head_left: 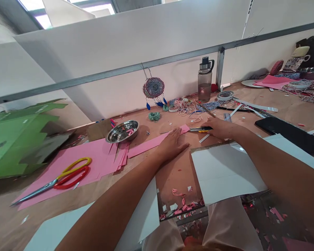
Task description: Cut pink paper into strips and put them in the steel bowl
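Observation:
My left hand (172, 144) lies flat, fingers stretched out, over the right part of a long pink paper strip (146, 145). To its right, my right hand (218, 128) has curled fingers around the handle end of a utility knife (201, 129), black and yellow, its blade pointing left at the strip's end. A thin brown stick (208, 111) slants up beside the right hand's fingers; whether they touch it I cannot tell. Left of the strip is a stack of pink paper (94, 157), partly cut into strips, with red-and-yellow-handled scissors (68, 174) on top.
A metal bowl (122, 131) with pink scraps stands behind the paper. Further back are tangled cords (184, 106), a tape roll (225, 96) and a water bottle (205, 82). White sheets (225, 170) lie in front; a black phone (288, 134) is at right, green cardboard (23, 139) at left.

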### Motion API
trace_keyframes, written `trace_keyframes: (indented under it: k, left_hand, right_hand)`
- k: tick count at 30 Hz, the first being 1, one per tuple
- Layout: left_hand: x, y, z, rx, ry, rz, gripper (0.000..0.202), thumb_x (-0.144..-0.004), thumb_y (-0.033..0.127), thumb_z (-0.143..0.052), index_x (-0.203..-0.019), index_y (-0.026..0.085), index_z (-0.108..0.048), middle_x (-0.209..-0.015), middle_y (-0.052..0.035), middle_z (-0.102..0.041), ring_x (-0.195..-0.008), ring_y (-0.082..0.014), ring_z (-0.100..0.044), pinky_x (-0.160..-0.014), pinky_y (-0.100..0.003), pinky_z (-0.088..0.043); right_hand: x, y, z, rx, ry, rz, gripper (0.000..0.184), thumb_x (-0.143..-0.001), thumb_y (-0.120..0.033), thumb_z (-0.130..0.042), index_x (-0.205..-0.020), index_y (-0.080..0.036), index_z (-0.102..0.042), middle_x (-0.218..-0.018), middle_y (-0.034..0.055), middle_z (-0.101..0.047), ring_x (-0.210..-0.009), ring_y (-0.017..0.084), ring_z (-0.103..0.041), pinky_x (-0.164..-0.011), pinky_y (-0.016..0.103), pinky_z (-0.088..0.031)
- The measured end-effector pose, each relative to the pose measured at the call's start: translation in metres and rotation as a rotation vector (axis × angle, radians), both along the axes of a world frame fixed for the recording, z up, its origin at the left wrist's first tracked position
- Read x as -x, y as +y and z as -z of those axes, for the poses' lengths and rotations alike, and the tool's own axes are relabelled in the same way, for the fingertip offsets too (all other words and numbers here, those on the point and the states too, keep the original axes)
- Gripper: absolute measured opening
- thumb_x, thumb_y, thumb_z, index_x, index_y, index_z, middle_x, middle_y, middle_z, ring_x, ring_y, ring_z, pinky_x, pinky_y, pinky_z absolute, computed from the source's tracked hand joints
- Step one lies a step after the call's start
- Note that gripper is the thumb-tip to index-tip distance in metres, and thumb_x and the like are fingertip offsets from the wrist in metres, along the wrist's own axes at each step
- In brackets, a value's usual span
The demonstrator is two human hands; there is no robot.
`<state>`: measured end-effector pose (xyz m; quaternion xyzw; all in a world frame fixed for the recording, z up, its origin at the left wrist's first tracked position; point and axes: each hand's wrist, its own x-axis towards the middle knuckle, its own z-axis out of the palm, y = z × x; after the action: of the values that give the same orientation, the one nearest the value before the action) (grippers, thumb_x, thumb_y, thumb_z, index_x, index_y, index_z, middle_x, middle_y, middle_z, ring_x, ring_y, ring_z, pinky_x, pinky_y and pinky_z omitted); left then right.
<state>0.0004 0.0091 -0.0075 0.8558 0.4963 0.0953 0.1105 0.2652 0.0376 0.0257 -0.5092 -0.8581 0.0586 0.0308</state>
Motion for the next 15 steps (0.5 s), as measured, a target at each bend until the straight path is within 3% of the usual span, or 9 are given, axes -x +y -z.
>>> trace_keyframes:
  k: [5, 9, 15]
  left_hand:
    - [0.000, 0.000, -0.001, -0.003, -0.013, 0.010, 0.084, -0.088, 0.063, -0.046, -0.152, 0.012, -0.026, -0.159, -0.0137, -0.026, -0.147, -0.0273, -0.024, -0.120, -0.040, -0.021]
    - [0.001, 0.000, -0.001, -0.007, -0.033, 0.024, 0.084, -0.088, 0.061, -0.047, -0.152, 0.011, -0.026, -0.159, -0.0145, -0.026, -0.147, -0.0274, -0.024, -0.120, -0.040, -0.021]
    - [0.002, 0.001, -0.002, -0.006, -0.067, 0.042, 0.084, -0.087, 0.060, -0.049, -0.152, 0.013, -0.026, -0.159, -0.0140, -0.027, -0.147, -0.0272, -0.024, -0.120, -0.040, -0.022]
  right_hand:
    - [0.012, -0.006, -0.002, 0.021, -0.008, -0.069, 0.038, -0.089, -0.026, -0.051, -0.123, -0.026, -0.067, -0.121, 0.0107, -0.066, -0.113, 0.029, -0.057, -0.097, 0.040, -0.042]
    - [0.021, -0.008, -0.001, 0.019, 0.001, -0.106, 0.037, -0.087, -0.033, -0.057, -0.121, -0.024, -0.068, -0.128, 0.0107, -0.063, -0.120, 0.030, -0.053, -0.101, 0.042, -0.040]
    - [0.032, -0.010, 0.001, 0.013, 0.010, -0.117, 0.043, -0.081, -0.027, -0.064, -0.123, -0.021, -0.067, -0.129, 0.0140, -0.062, -0.120, 0.032, -0.053, -0.101, 0.042, -0.040]
